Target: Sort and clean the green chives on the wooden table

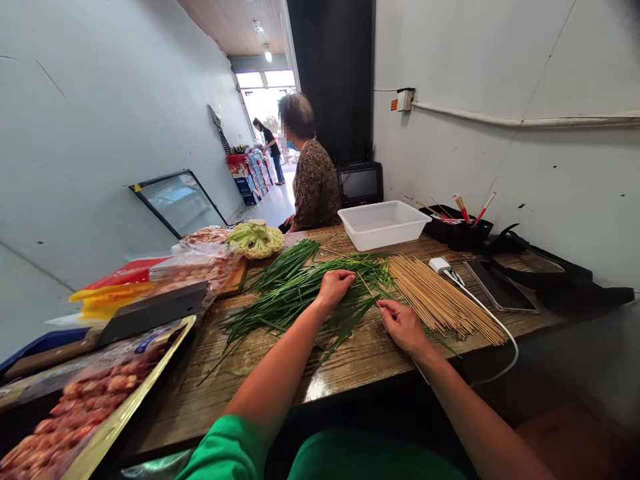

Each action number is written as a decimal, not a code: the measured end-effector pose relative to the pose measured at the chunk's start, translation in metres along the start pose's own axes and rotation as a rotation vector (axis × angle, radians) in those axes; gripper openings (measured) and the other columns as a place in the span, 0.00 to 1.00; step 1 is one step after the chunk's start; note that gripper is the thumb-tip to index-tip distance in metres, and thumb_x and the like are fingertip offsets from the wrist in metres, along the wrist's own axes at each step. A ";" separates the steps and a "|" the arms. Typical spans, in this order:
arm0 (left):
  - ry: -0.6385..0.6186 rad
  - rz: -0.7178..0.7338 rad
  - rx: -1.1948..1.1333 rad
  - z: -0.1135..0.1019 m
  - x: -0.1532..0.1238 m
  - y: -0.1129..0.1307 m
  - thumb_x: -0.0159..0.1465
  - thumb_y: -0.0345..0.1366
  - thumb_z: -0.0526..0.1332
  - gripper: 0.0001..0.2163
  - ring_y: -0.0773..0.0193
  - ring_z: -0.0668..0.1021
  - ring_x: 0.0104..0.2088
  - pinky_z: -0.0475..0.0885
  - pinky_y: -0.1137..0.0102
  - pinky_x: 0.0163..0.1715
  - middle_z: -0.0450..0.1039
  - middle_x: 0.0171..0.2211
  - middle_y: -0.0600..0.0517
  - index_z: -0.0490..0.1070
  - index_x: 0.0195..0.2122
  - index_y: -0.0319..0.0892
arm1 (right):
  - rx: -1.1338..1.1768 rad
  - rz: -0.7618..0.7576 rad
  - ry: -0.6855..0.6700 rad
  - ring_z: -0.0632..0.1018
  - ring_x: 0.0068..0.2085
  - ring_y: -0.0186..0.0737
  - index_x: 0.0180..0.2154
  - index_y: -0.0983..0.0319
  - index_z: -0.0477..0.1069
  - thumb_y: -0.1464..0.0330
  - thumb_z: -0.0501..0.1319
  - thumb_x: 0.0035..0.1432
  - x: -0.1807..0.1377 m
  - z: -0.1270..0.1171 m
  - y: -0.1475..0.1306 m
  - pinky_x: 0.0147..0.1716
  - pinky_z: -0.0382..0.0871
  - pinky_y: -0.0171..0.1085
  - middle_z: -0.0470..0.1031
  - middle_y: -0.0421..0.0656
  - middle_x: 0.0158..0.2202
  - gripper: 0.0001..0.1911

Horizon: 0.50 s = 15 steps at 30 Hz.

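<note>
We have both forearms coming in from the bottom edge, converging near frame center. Left hand (336,288): palm down, wrist roughly straight, thumb and fingertips pinching at the upper end of a bamboo skewer (367,287); can't tell if a leaf is caught there too. Right hand (403,327): lower and right of center, fingers curled, thumb and index gripping the same skewer plus some chive leaves (350,327). Skewer's long axis runs upper left to lower right, passing the right hand, lower end over the table edge. Leaves trail lower left from the right fingertips. We see the chive heap (280,303) left of center, skewer pile (445,293) right of center.
</note>
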<state>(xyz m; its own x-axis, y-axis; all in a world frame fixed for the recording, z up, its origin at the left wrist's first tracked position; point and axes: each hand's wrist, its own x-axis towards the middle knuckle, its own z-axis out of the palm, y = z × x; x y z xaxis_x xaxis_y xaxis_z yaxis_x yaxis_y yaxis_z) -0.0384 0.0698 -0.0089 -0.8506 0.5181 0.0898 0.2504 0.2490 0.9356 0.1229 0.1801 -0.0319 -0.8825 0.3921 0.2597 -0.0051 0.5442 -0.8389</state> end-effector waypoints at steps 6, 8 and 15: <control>0.031 -0.015 0.025 0.001 0.000 0.000 0.57 0.32 0.59 0.11 0.72 0.70 0.20 0.65 0.76 0.24 0.73 0.21 0.52 0.77 0.37 0.33 | -0.001 -0.013 0.014 0.76 0.28 0.38 0.41 0.66 0.75 0.63 0.52 0.55 0.001 0.001 0.000 0.27 0.68 0.36 0.78 0.47 0.31 0.19; 0.036 -0.008 0.042 0.002 0.001 -0.001 0.57 0.32 0.59 0.11 0.71 0.71 0.21 0.65 0.76 0.25 0.74 0.22 0.52 0.77 0.37 0.33 | 0.007 -0.010 0.009 0.76 0.29 0.39 0.41 0.67 0.75 0.64 0.52 0.55 0.001 0.001 0.000 0.27 0.69 0.36 0.78 0.47 0.30 0.19; 0.052 0.065 0.107 0.004 0.004 -0.007 0.57 0.32 0.59 0.10 0.70 0.72 0.23 0.66 0.75 0.26 0.75 0.24 0.51 0.77 0.36 0.34 | -0.021 -0.034 0.033 0.77 0.30 0.39 0.40 0.65 0.76 0.64 0.52 0.54 0.000 0.001 0.002 0.30 0.70 0.37 0.79 0.47 0.33 0.19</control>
<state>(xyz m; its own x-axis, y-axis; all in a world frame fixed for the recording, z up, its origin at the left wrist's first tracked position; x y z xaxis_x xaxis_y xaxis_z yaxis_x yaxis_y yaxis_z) -0.0421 0.0733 -0.0166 -0.8531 0.4938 0.1688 0.3511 0.3038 0.8857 0.1217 0.1804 -0.0344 -0.8662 0.3970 0.3034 -0.0246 0.5727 -0.8194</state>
